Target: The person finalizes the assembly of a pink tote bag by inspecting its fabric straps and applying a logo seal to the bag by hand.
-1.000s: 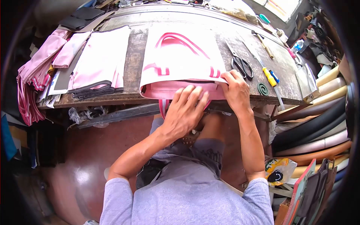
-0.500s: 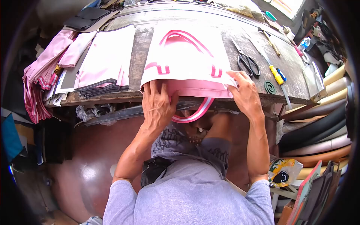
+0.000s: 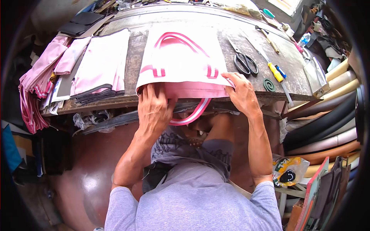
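A pale pink tote bag (image 3: pixel 181 63) lies flat at the table's front edge, its mouth toward me. One pink-and-white striped handle (image 3: pixel 181 35) rests on its upper panel. The other handle (image 3: pixel 196 114) hangs below the table edge. My left hand (image 3: pixel 154 109) grips the left side of the mouth, its fingertips tucked under the upper panel's edge and partly hidden. At the mouth's right corner, my right hand (image 3: pixel 243 92) pinches the fabric between thumb and fingers.
Right of the bag lie black scissors (image 3: pixel 245 63), a yellow-handled screwdriver (image 3: pixel 275 72) and a green coil (image 3: pixel 269 85). Black-edged pink panels (image 3: pixel 100 65) are stacked on the left, beside pink straps (image 3: pixel 31 100). Material rolls (image 3: pixel 323 131) stand at the right.
The whole view has shifted slightly, so the bag and table appear farther left. Both hands keep nearly the same hold at the bag's mouth.
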Tool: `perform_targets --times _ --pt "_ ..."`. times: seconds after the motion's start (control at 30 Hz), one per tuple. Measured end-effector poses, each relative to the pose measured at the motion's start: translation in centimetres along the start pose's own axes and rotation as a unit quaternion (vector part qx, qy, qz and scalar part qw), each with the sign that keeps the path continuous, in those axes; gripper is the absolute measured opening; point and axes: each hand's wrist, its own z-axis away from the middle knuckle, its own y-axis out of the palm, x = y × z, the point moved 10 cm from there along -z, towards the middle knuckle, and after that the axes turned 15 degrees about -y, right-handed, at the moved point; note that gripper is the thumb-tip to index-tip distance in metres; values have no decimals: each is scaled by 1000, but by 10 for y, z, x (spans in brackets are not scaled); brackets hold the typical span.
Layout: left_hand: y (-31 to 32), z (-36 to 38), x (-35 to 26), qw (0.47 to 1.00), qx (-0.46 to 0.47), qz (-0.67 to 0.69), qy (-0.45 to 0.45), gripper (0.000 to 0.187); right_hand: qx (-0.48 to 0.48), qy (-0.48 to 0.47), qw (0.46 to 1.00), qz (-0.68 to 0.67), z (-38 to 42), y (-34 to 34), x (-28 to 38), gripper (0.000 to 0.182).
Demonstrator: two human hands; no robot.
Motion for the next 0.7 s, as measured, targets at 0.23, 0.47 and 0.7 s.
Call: perform_targets --times 0.23,0.47,0.7 --pt "-81 -13 -18 987 -72 83 119 52 -70 -67 995 -32 -18 -64 43 69" --pt "31 -2 21 991 74 -94 59 88 136 -116 967 184 22 50 31 86" --pt "-4 -32 20 985 170 16 28 82 103 -148 983 17 24 35 18 91"
